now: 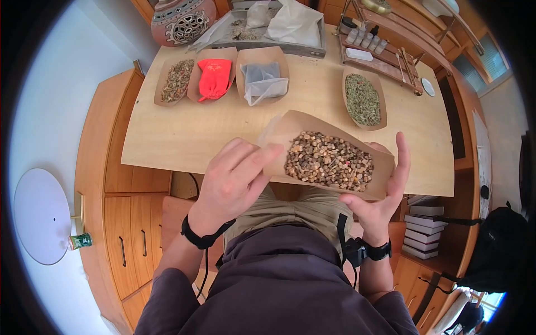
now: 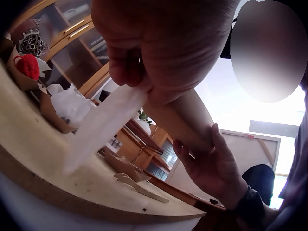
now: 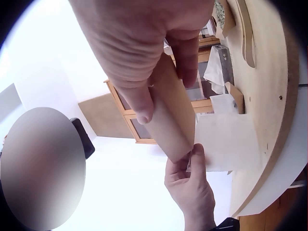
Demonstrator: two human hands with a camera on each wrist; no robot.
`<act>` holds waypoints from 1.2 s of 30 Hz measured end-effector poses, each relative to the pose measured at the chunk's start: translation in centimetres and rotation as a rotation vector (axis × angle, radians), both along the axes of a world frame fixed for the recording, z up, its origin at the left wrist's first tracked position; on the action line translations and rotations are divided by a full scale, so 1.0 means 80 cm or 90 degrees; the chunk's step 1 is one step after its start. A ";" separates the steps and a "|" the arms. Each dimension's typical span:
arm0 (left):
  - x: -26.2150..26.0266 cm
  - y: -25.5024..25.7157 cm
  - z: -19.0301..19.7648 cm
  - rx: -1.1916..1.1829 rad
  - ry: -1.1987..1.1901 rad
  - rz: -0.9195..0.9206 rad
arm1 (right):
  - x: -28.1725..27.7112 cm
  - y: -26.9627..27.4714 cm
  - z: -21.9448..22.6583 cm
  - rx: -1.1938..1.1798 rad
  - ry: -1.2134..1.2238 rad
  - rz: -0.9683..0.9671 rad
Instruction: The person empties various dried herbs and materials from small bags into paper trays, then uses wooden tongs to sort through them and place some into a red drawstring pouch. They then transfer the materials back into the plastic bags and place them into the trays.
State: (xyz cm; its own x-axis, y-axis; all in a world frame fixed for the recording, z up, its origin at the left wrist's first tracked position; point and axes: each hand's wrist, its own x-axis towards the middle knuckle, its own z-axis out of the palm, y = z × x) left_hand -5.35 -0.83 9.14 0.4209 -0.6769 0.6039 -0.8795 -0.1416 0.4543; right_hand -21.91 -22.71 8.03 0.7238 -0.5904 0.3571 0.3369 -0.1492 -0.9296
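the left hand [image 1: 234,178] pinched the near end of a paper tray [image 1: 290,131], along with a thin white bag [image 2: 103,122] that hung from its fingers. the right hand [image 1: 379,190] cupped the tray's other end from below, fingers curled round its edge. the tray was held above the counter [image 1: 184,134] edge, over the person's lap, and was filled with brown chopped pieces [image 1: 326,162]. farther out on the counter lay a tray of green herb [image 1: 363,100] to the right. in a row to the left lay a tray with white bags [image 1: 262,81], one with a red pouch [image 1: 215,78] and one with mixed herb [image 1: 177,81]. behind them stood a pierced clay pot [image 1: 181,21] and a box [image 1: 304,49] of white bags.
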 end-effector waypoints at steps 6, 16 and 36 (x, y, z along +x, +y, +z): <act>-0.008 0.002 -0.014 -0.009 0.061 0.075 | -0.012 -0.026 -0.016 -0.045 0.008 -0.044; 0.000 0.001 -0.003 -0.006 0.013 0.052 | -0.011 -0.026 -0.018 -0.043 -0.037 -0.037; -0.017 -0.016 -0.010 0.033 0.031 -0.001 | -0.019 -0.035 -0.006 -0.083 0.017 -0.031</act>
